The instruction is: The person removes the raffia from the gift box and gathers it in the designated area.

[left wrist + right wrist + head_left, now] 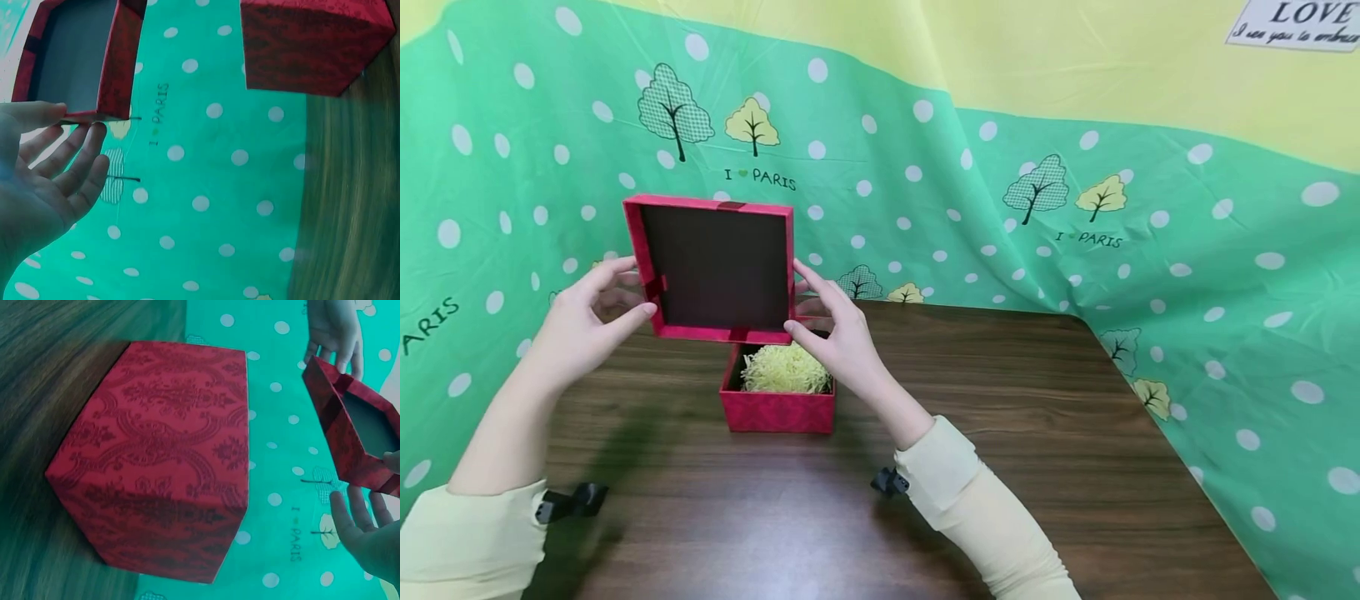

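A red box lid (718, 267) is held up and tilted, its black inside facing me and a dark ribbon strip crossing its rim. My left hand (580, 321) grips its left side, thumb near the lower corner and fingers behind. On the opposite side, my right hand (842, 333) pinches the lower right edge between thumb and fingers. Below and slightly right of the lid stands the red box base (778, 412), uncovered, with pale yellow shredded paper (786, 368) inside. The lid overlaps the base's back part in the head view. Damask patterning shows on the base (162, 425) in the right wrist view.
The dark wooden table (1037, 433) extends around the box. A green and yellow cloth (880, 142) with white dots and printed trees hangs behind and along both sides. Dark bows (891, 482) are at both sleeve cuffs.
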`<state>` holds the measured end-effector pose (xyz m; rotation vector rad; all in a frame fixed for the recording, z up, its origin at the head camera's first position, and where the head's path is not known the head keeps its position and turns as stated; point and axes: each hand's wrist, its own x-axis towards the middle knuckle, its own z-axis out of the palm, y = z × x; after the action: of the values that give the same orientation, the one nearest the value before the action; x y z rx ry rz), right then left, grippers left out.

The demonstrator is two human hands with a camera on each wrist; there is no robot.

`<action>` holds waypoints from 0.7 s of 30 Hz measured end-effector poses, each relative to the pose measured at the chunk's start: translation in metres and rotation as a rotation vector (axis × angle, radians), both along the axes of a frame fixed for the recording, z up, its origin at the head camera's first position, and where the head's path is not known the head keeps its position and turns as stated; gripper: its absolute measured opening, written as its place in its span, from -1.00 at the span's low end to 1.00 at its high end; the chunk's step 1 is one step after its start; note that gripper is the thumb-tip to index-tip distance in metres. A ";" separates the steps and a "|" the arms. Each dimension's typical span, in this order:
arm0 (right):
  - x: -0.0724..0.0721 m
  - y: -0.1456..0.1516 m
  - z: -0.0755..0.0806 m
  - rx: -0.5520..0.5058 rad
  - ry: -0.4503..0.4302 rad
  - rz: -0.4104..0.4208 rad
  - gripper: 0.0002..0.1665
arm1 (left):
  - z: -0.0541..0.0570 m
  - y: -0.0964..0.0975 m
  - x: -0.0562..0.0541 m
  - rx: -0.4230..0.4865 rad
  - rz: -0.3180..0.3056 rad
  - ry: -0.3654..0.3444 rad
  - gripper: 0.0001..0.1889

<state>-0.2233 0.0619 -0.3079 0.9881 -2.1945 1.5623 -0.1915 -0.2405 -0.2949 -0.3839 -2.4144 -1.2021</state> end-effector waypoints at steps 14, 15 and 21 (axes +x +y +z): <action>0.003 -0.024 -0.007 -0.039 -0.109 0.019 -0.16 | -0.002 -0.031 -0.002 -0.081 -0.048 -0.129 -0.22; 0.003 -0.026 -0.008 -0.043 -0.110 0.017 -0.16 | -0.001 -0.032 -0.002 -0.089 -0.048 -0.137 -0.21; 0.004 -0.036 -0.015 -0.043 -0.125 -0.007 -0.13 | 0.001 -0.041 0.000 -0.128 -0.066 -0.186 -0.19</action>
<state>-0.2190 0.0262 -0.3231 0.8918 -2.2328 1.7042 -0.1918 -0.2814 -0.2943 -0.4093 -2.6669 -1.1605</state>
